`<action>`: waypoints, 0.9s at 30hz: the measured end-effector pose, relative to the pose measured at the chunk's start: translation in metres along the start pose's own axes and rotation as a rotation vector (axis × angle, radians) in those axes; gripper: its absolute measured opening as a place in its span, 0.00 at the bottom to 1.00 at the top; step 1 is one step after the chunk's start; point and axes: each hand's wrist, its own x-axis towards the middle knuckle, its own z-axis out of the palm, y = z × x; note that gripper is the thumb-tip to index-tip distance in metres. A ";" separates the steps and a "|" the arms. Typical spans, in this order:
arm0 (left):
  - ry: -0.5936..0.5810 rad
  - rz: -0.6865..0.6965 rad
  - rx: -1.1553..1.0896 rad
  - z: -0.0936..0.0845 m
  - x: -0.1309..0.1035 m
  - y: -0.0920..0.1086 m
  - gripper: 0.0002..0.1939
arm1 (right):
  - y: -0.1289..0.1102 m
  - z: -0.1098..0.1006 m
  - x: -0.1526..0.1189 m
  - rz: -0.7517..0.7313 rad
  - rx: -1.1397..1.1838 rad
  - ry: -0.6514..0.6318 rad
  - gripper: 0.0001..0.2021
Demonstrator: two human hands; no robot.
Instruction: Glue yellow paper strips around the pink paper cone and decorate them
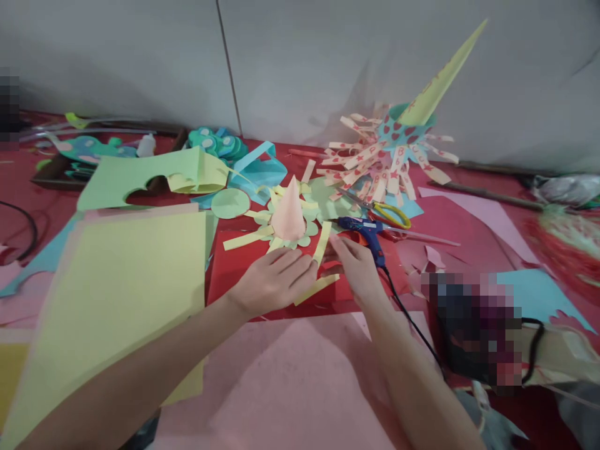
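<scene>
A pink paper cone [289, 212] stands upright on a green scalloped paper base [307, 236] with pale yellow strips radiating from it. Just in front of it is my left hand [276, 281], palm down, its fingers together near the strips; what lies under them is hidden. My right hand [354, 262] has thumb and fingers closed round a yellow strip [322, 242] that points up beside the cone. Another yellow strip [317, 289] lies below the hands on a red sheet [234, 262]. Right behind my right hand lies a blue glue gun [368, 232].
Yellow-handled scissors [392, 215] lie behind the glue gun. A tall paper cone hat [438, 81] with fringes stands at the back right. Large yellow sheets [131, 281] lie on the left, a tray [56, 181] behind them. A black cord [407, 312] runs past my right forearm.
</scene>
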 end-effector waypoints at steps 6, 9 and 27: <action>-0.098 0.090 -0.014 0.001 -0.010 0.003 0.08 | 0.005 0.003 0.002 -0.015 -0.088 -0.023 0.15; -0.125 -0.016 -0.121 0.005 -0.018 0.006 0.03 | 0.007 0.003 0.006 -0.086 -0.165 -0.048 0.15; -0.465 -1.254 -1.024 0.005 -0.019 0.012 0.09 | 0.015 0.009 0.013 -0.230 -0.198 -0.044 0.12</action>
